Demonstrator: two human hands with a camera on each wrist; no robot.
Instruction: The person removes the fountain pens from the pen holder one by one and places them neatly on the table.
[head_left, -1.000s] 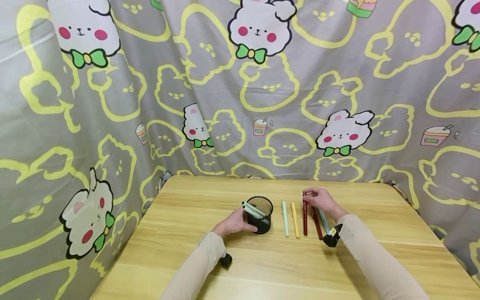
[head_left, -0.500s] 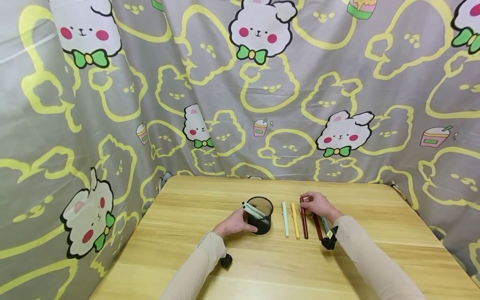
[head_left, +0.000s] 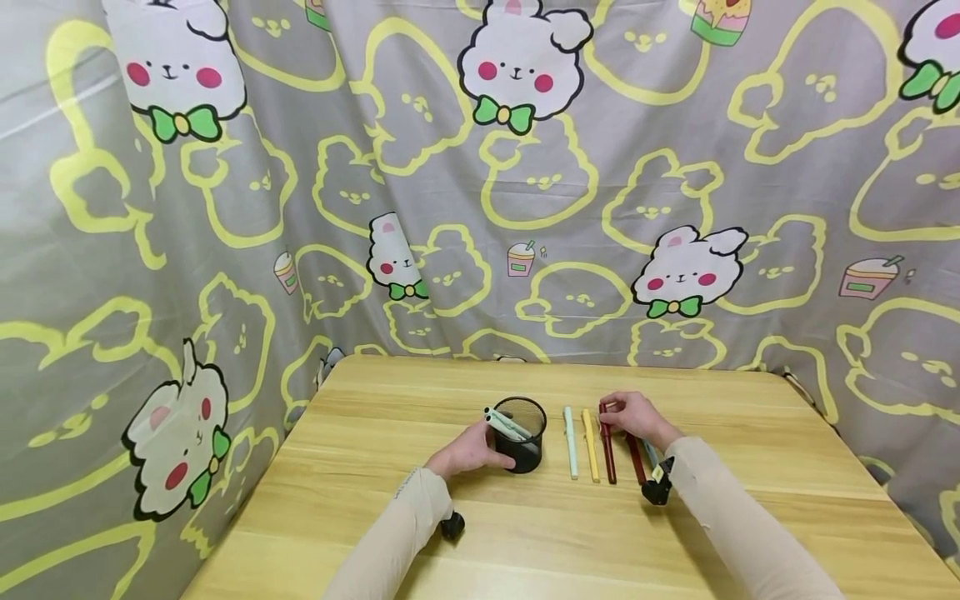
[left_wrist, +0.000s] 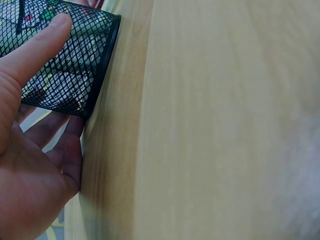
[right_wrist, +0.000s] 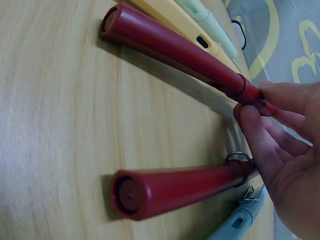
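My left hand [head_left: 467, 450] holds the black mesh pen cup [head_left: 527, 457] upright on the table. In the left wrist view the thumb [left_wrist: 42, 47] lies along the mesh [left_wrist: 75, 65], with fingers on the other side. Mint-green pens [head_left: 504, 422] lean inside the cup. My right hand [head_left: 636, 415] pinches the far end of a dark red pen [right_wrist: 175, 52] between thumb and fingers. Beside it lies a second dark red pen [right_wrist: 180, 190], under the hand in the head view, then a blue pen [right_wrist: 240, 217], partly hidden.
Left of the held red pen lie a yellow pen [head_left: 591, 446] and a mint-green pen [head_left: 571, 443], roughly parallel. All stand on a wooden table [head_left: 540, 533]. A patterned grey curtain [head_left: 450, 192] hangs behind it and along the left side.
My right hand has moved a little left and nearer, bringing the dark red pen closer to the yellow one. The left hand stays on the pen cup.
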